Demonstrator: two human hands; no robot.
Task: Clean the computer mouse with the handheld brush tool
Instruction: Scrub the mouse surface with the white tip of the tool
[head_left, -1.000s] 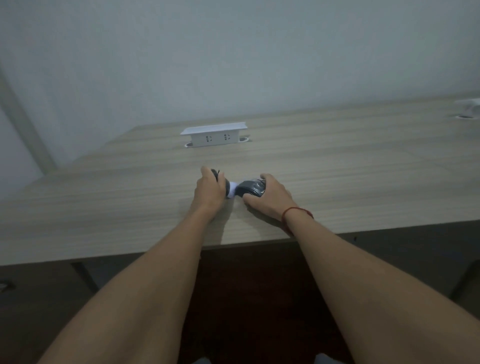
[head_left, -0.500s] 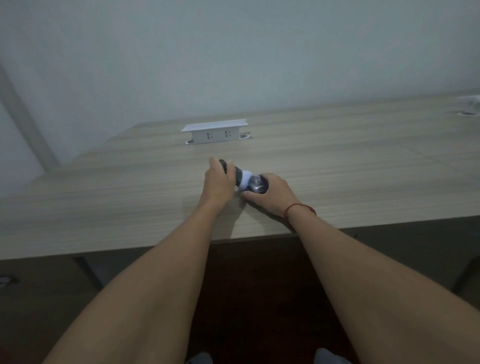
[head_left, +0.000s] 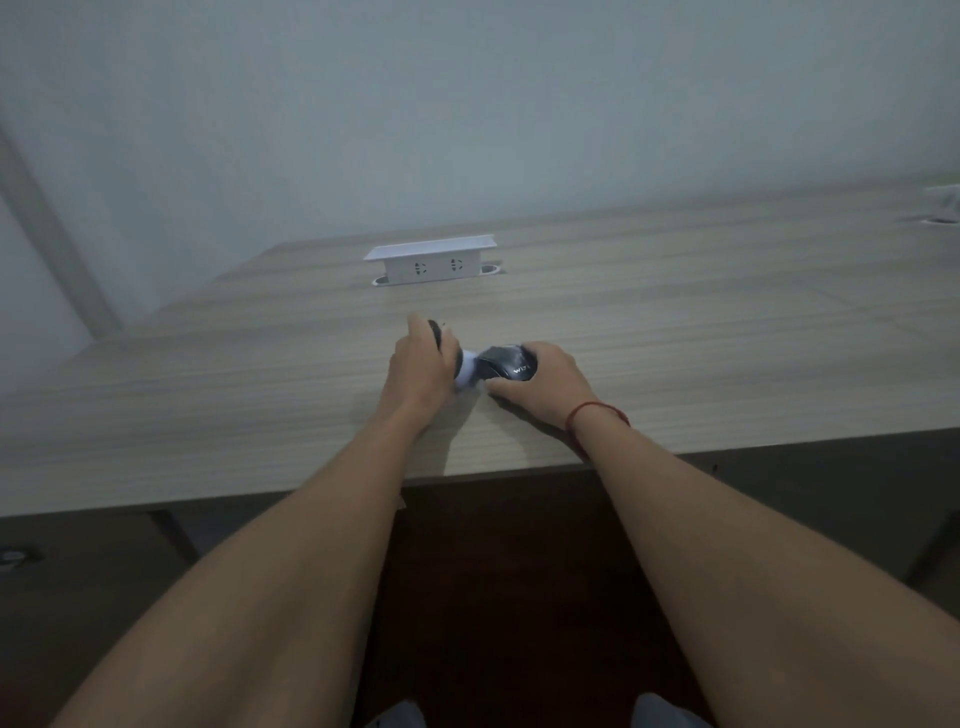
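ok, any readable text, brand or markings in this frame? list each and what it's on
Mouse, held by the right hand: white lettering near its rear, starts like "WI", the rest too blurred to read.
Brush tool in the left hand: no text visible.
White socket box on the desk: only outlet holes, no lettering legible.

One mouse (head_left: 508, 364), one brush tool (head_left: 457, 364), two hands, one socket box (head_left: 431, 264) with two outlets, one wrist string (head_left: 592, 411).
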